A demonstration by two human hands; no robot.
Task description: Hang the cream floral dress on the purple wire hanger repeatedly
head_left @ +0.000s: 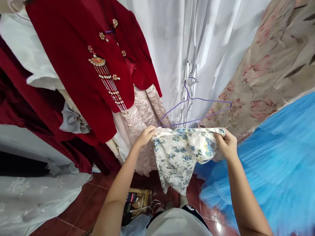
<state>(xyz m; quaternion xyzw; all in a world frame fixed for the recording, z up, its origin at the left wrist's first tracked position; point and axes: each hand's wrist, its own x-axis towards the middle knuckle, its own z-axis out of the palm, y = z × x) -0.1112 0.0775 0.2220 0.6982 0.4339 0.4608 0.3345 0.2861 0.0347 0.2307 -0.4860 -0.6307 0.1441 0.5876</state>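
Got the floral cloth (176, 147) up in front of me, top edge stretched roughly level between both hands, body hanging free over the tiled floor (94, 193). Garment type unclear from here: skirt or top, can't tell.

Left hand (148, 135): fingers pinching the upper left corner, thumb against fingertips. Right hand (226, 144): thumb on the near face, other fingers curled behind, pinching the upper right end. Some fingertips hidden by fabric.

Handling guess: light, thin, soft, no stiffness of its own. Drapes and creases easily; right part looks bunched up shorter than the left. Sheen near the right hand suggests a slippery face, so I'd keep the pinch on the top band. It looks like the firmest part and holds a line when tensioned from both ends. Lower hem: floppy, poor grip point. Low risk of breakage, but thin wire could snag it.

Purple hanger (189, 97) hangs just above the band; contact unclear. Red jacket (73, 65) to the left, blue tulle (270, 157) right, near my forearm.
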